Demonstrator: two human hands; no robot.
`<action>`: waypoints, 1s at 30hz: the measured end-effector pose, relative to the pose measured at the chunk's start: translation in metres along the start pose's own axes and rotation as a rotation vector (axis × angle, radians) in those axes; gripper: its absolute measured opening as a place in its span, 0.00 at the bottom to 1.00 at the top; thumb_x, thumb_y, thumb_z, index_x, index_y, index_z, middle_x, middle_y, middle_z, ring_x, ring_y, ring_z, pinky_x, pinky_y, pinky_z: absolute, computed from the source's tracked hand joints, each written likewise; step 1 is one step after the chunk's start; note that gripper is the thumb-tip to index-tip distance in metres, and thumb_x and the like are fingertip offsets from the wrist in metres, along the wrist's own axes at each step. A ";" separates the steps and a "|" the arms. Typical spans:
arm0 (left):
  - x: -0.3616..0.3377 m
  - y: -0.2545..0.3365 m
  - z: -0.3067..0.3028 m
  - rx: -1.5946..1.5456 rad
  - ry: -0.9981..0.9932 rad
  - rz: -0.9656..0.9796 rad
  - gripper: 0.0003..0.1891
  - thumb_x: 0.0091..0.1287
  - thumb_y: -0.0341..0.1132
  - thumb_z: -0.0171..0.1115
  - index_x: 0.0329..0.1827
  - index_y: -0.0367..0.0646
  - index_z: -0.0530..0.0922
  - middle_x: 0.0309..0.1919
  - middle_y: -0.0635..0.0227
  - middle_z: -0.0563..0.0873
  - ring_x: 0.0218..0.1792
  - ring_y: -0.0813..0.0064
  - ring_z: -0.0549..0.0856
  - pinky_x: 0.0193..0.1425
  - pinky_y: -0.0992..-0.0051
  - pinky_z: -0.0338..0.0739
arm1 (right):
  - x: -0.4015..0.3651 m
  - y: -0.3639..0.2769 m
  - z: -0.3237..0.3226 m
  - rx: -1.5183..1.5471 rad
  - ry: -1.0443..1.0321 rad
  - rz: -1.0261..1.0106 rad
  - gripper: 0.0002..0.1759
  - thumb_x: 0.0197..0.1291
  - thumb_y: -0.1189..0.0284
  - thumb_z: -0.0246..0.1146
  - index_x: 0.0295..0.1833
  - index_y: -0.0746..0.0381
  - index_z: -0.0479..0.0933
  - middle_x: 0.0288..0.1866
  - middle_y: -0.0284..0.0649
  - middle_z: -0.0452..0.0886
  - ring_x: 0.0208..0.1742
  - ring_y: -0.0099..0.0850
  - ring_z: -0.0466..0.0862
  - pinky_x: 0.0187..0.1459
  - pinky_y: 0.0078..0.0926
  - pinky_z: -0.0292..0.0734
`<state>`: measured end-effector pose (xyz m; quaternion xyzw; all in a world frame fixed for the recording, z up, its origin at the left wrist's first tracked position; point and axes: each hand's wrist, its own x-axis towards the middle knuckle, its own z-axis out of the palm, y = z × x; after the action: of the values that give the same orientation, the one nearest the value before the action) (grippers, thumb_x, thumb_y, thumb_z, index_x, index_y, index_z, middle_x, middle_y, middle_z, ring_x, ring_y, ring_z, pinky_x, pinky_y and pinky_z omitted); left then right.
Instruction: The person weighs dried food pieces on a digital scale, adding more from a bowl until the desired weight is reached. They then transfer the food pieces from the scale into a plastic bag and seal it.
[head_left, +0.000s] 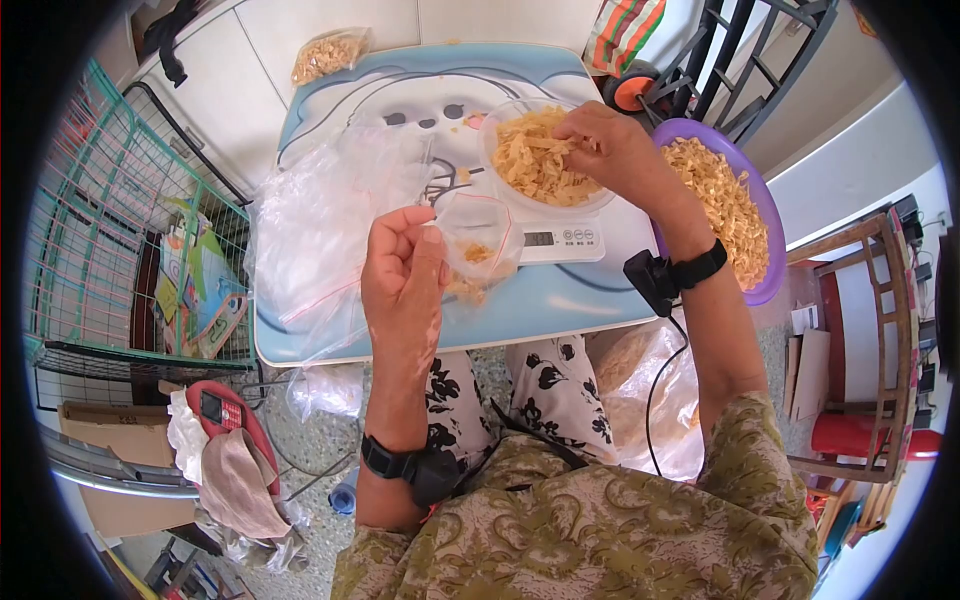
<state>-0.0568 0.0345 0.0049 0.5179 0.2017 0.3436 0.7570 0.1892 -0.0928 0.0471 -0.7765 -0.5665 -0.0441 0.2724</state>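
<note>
My left hand pinches the rim of a small clear zip bag with a red seal line. The bag's mouth gapes, and a few yellowish flakes show in it. My right hand is over a clear plastic bowl, its fingers closed on some of the dried yellow flakes heaped there. That bowl stands on a white digital scale with a lit display, its digits too small to read surely. Close to my right forearm is a purple basin full of similar flakes.
A pile of empty clear bags covers the left of the low blue-and-white table. A filled bag sits at its far left corner. A green wire cage stands left; a red stool holds a phone and cloth.
</note>
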 end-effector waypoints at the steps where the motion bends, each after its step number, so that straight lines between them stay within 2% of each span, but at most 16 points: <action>1: 0.000 0.001 0.001 0.004 0.009 -0.007 0.09 0.74 0.30 0.57 0.54 0.40 0.73 0.27 0.78 0.75 0.23 0.91 0.69 0.23 0.88 0.60 | 0.000 -0.001 -0.002 0.000 0.000 0.000 0.13 0.55 0.76 0.66 0.47 0.63 0.81 0.45 0.44 0.81 0.47 0.42 0.83 0.49 0.33 0.79; 4: 0.001 -0.001 0.000 0.000 0.007 -0.001 0.09 0.74 0.30 0.57 0.54 0.40 0.73 0.27 0.78 0.75 0.23 0.91 0.69 0.23 0.88 0.60 | 0.000 -0.002 -0.009 0.088 0.064 0.001 0.11 0.55 0.79 0.65 0.45 0.62 0.80 0.46 0.43 0.81 0.45 0.39 0.83 0.46 0.31 0.79; 9: 0.000 0.001 0.002 0.015 0.008 -0.003 0.09 0.74 0.30 0.58 0.54 0.40 0.73 0.27 0.78 0.75 0.23 0.91 0.69 0.23 0.88 0.60 | 0.003 -0.006 -0.020 0.148 0.225 -0.036 0.11 0.56 0.83 0.63 0.45 0.62 0.80 0.44 0.36 0.81 0.38 0.28 0.81 0.42 0.23 0.77; 12: 0.000 -0.001 0.000 0.015 -0.001 0.007 0.09 0.74 0.30 0.58 0.54 0.40 0.73 0.27 0.77 0.75 0.23 0.91 0.70 0.23 0.88 0.60 | 0.002 -0.013 -0.030 0.085 0.253 -0.021 0.12 0.57 0.84 0.63 0.46 0.61 0.81 0.45 0.33 0.81 0.38 0.24 0.80 0.40 0.21 0.76; 19: -0.001 -0.002 0.000 0.004 0.017 -0.007 0.09 0.74 0.30 0.58 0.53 0.40 0.74 0.27 0.77 0.75 0.23 0.90 0.70 0.23 0.87 0.61 | 0.002 -0.012 -0.040 0.093 0.337 -0.062 0.13 0.57 0.84 0.63 0.48 0.62 0.80 0.44 0.34 0.82 0.39 0.21 0.80 0.40 0.20 0.76; 21: -0.001 -0.002 0.001 0.007 0.021 -0.009 0.09 0.74 0.30 0.58 0.53 0.40 0.74 0.26 0.77 0.75 0.23 0.90 0.70 0.23 0.87 0.61 | 0.003 -0.019 -0.042 0.064 0.336 -0.046 0.14 0.56 0.84 0.64 0.49 0.63 0.80 0.43 0.36 0.82 0.41 0.26 0.82 0.42 0.23 0.77; 22: 0.000 -0.002 0.001 0.010 0.025 -0.011 0.09 0.74 0.30 0.58 0.53 0.40 0.74 0.26 0.77 0.75 0.23 0.90 0.69 0.23 0.87 0.61 | 0.004 -0.018 -0.039 0.064 0.335 -0.044 0.14 0.56 0.84 0.64 0.49 0.63 0.80 0.43 0.36 0.82 0.41 0.26 0.82 0.42 0.23 0.77; 24: 0.000 -0.004 0.001 0.004 0.018 -0.013 0.09 0.74 0.30 0.58 0.53 0.40 0.74 0.26 0.77 0.75 0.23 0.90 0.70 0.23 0.87 0.61 | 0.006 -0.014 -0.027 0.068 0.277 -0.166 0.15 0.57 0.82 0.63 0.50 0.63 0.80 0.45 0.40 0.83 0.44 0.36 0.83 0.46 0.29 0.78; 25: 0.000 -0.004 0.002 -0.001 0.013 -0.012 0.08 0.74 0.31 0.58 0.53 0.40 0.74 0.26 0.77 0.75 0.23 0.90 0.70 0.23 0.87 0.61 | 0.005 -0.013 -0.020 0.067 0.277 -0.165 0.15 0.57 0.82 0.63 0.50 0.63 0.80 0.45 0.40 0.83 0.44 0.36 0.83 0.46 0.29 0.78; 27: -0.001 -0.004 0.003 0.017 0.015 -0.015 0.08 0.74 0.30 0.58 0.53 0.40 0.74 0.26 0.77 0.75 0.23 0.90 0.70 0.23 0.87 0.61 | 0.003 -0.012 -0.006 0.075 0.143 -0.078 0.15 0.57 0.78 0.63 0.52 0.63 0.80 0.48 0.44 0.83 0.48 0.44 0.83 0.51 0.34 0.78; 28: -0.001 -0.003 0.003 0.038 0.019 -0.017 0.08 0.74 0.30 0.58 0.53 0.40 0.74 0.26 0.77 0.75 0.23 0.89 0.70 0.23 0.86 0.61 | 0.001 -0.010 -0.004 0.077 0.142 -0.080 0.15 0.57 0.78 0.63 0.52 0.63 0.80 0.48 0.44 0.83 0.48 0.44 0.83 0.51 0.34 0.78; 30: 0.000 -0.004 0.000 0.029 0.020 -0.007 0.08 0.74 0.30 0.58 0.53 0.40 0.74 0.26 0.77 0.75 0.23 0.89 0.70 0.23 0.86 0.62 | -0.002 -0.010 0.000 -0.004 -0.023 0.031 0.21 0.59 0.76 0.66 0.60 0.60 0.77 0.56 0.41 0.80 0.50 0.34 0.82 0.52 0.29 0.77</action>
<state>-0.0561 0.0335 0.0010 0.5248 0.2158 0.3431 0.7486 0.1799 -0.0926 0.0503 -0.7862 -0.5574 -0.0320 0.2649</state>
